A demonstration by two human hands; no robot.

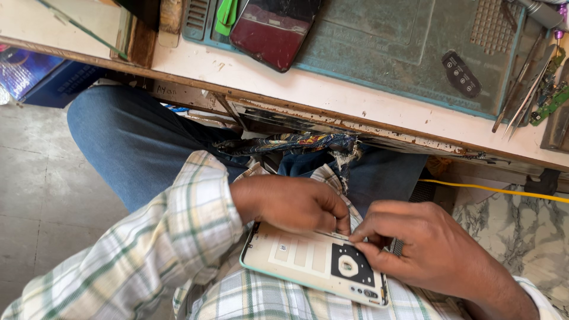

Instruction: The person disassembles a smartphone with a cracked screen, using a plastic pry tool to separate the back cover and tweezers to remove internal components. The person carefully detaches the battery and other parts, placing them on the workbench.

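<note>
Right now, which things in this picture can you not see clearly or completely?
Head view only:
- The phone back cover: its upper edge is hidden under the left hand and right hand.
- What the fingers pinch: too small and covered to tell.
- The dark phone on the mat: its top is cut off by the picture's edge.
- The tweezers and green circuit boards: too small for detail.

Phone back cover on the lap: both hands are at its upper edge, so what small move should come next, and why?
Probably a slow peel along the upper edge. The left hand and right hand both pinch at the top rim of the back cover, which lies inside-up on the lap; whatever the fingertips grip is too small to make out.
</note>
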